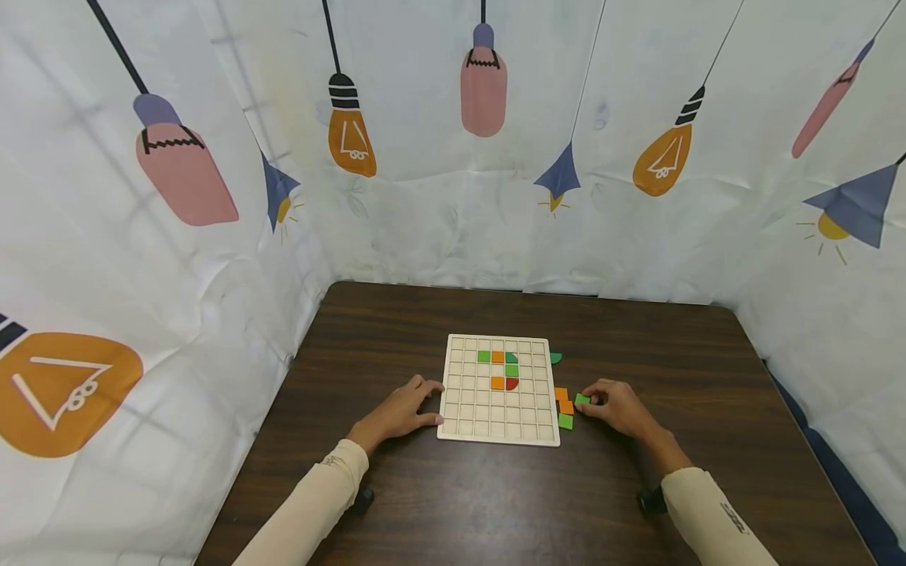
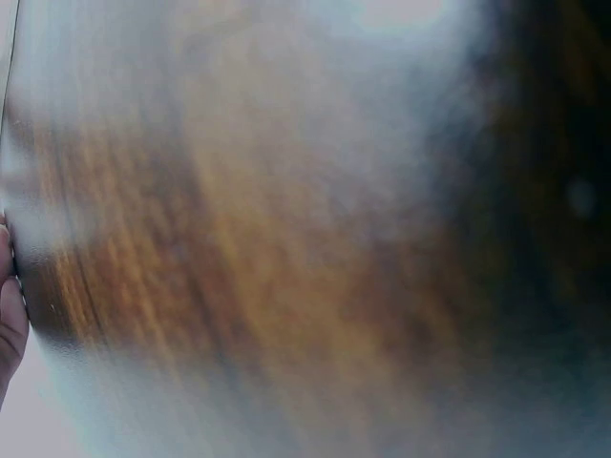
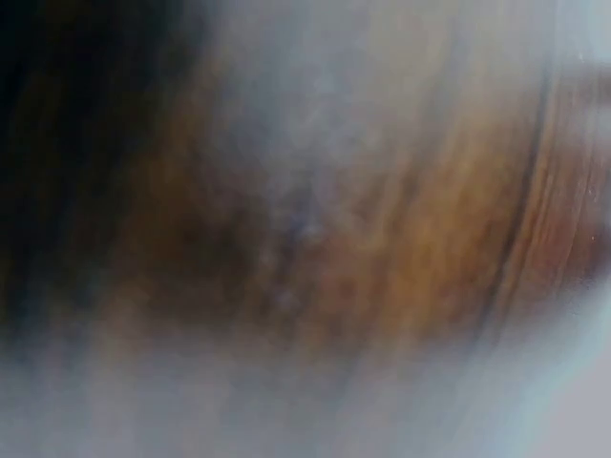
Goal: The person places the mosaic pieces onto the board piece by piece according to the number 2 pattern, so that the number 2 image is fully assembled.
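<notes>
Your hands are well apart, one on either side of the pale grid board [image 1: 465, 409], which lies flat on the dark table [image 1: 495, 503]. Your left hand [image 1: 402, 410] has thumb and fingers spread along the board's left edge, touching it, probably to keep it from sliding. Beyond the right edge, your right hand [image 1: 621, 407] pinches a light-green square tile [image 1: 583, 399] between thumb and fingers, likely because so thin a piece offers little else to hold (whether it clears the tabletop, I cannot tell). Just off that edge lie two orange squares [image 1: 566, 407], a green square [image 1: 565, 422] and, farther up, a dark-green piece [image 1: 555, 358] with a curved side, presumably kept there for easy reach. In the board's upper middle sit six set tiles: green squares [image 1: 484, 356], orange squares [image 1: 498, 383], a dark-green quarter-round [image 1: 511, 358] and a red quarter-round [image 1: 511, 384]. The board looks wooden, its face lined into square cells; the tiles are flat and evenly coloured, and the tabletop under the board shows streaky brown grain with a soft sheen.
</notes>
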`<act>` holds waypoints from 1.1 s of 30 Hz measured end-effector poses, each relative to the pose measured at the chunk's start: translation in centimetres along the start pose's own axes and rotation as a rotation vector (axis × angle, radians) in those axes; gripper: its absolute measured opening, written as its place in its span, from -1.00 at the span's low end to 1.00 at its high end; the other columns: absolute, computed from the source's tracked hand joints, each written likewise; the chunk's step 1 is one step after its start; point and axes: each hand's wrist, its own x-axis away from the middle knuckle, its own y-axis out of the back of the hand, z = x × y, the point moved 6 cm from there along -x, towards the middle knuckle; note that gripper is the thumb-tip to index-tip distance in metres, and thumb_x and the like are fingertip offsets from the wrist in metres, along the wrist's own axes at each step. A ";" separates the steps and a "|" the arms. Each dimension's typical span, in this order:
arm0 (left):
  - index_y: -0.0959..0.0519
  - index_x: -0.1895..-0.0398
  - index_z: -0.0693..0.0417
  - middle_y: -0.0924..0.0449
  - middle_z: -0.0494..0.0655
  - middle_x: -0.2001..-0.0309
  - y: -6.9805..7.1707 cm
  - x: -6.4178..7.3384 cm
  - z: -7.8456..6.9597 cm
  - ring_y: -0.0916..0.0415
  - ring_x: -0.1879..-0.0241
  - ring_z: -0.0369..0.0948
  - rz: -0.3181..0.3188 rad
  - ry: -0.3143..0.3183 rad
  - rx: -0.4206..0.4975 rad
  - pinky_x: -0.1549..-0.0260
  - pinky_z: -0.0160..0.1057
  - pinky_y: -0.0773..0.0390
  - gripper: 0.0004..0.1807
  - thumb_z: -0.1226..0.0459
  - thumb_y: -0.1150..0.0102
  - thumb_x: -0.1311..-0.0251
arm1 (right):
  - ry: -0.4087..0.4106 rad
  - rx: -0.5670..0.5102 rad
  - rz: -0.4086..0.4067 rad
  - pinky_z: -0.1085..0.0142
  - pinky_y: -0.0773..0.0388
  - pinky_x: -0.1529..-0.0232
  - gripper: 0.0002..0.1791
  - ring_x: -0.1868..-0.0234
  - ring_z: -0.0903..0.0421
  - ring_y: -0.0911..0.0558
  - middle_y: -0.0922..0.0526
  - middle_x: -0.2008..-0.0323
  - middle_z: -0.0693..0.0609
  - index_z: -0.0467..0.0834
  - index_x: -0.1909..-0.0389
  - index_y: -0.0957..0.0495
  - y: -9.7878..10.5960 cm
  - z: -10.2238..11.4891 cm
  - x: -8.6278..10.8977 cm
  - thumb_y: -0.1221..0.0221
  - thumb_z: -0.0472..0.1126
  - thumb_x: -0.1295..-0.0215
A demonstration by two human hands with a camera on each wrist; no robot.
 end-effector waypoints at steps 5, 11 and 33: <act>-0.36 -0.40 -0.11 -0.41 -0.05 -0.05 0.1 0.1 -0.1 -0.53 0.00 -0.08 0.001 -0.014 0.007 0.01 -0.01 -0.52 -0.33 -0.07 -0.28 -0.28 | -0.008 -0.025 -0.017 0.37 -0.41 0.38 -0.76 0.42 0.24 -0.45 -0.56 0.42 0.14 -0.15 0.22 -0.73 0.3 0.1 0.0 -0.43 -0.08 -0.20; -0.35 -0.40 -0.10 -0.41 -0.04 -0.05 0.1 -0.1 0.0 -0.53 0.01 -0.10 0.007 -0.018 -0.008 0.02 -0.02 -0.52 -0.32 -0.09 -0.27 -0.29 | 0.012 -0.031 -0.043 0.36 -0.42 0.35 -0.78 0.40 0.24 -0.47 -0.56 0.43 0.14 -0.15 0.25 -0.73 0.7 0.6 -0.4 -0.44 -0.10 -0.19; -0.37 -0.40 -0.11 -0.42 -0.05 -0.03 0.2 0.0 -0.2 -0.53 0.02 -0.11 0.004 0.005 -0.010 0.01 -0.03 -0.51 -0.32 -0.07 -0.29 -0.27 | 0.079 -0.073 0.001 0.38 -0.42 0.38 -0.76 0.40 0.21 -0.48 -0.55 0.42 0.15 -0.13 0.24 -0.73 0.2 3.9 -2.6 -0.45 -0.08 -0.17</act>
